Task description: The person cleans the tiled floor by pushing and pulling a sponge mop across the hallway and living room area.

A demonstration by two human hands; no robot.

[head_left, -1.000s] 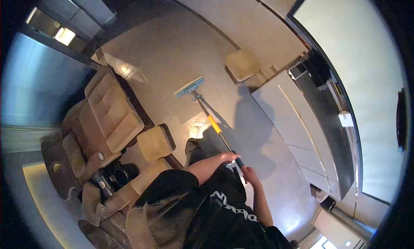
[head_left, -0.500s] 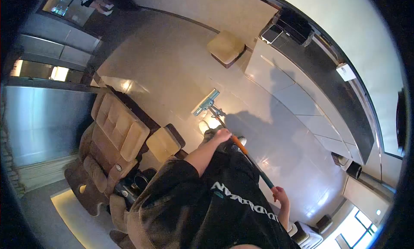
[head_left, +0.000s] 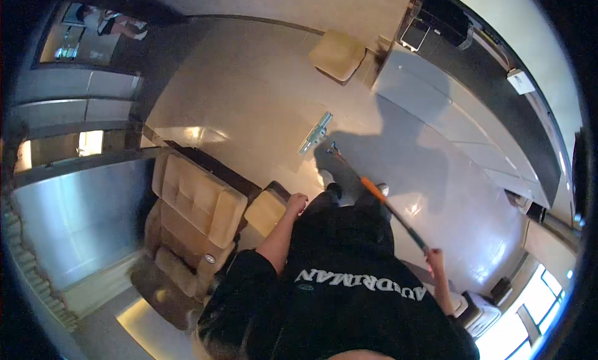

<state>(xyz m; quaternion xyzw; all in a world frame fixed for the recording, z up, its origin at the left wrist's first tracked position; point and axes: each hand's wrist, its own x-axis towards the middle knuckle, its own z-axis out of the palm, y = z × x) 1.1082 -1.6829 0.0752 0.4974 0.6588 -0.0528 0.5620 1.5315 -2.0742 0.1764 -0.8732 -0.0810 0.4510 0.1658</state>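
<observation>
My right hand (head_left: pixel 434 259) is closed around the upper end of a long-handled floor mop, on the dark green part of its pole (head_left: pixel 408 228). The pole has an orange section (head_left: pixel 372 187) and slants down toward the floor ahead of my feet. At its lower end is a small bracket (head_left: pixel 334 149). Just beyond it lies the flat, pale teal mop head (head_left: pixel 316 134); whether the two are joined does not show clearly. My left hand (head_left: pixel 297 204) is off the pole, beside my left leg, fingers curled with nothing visible in them.
A beige stool (head_left: pixel 338 56) stands by the far wall. Left of me are a tufted brown sofa (head_left: pixel 198 198) and a small beige stool (head_left: pixel 268 211). A long cabinet (head_left: pixel 430 104) with a dark top runs along the right. Another person (head_left: pixel 115 23) sits far at upper left.
My left hand has let go of the pole and moved left and down. The mop head has shifted slightly to the right and turned. My right hand still grips the pole's upper end.
</observation>
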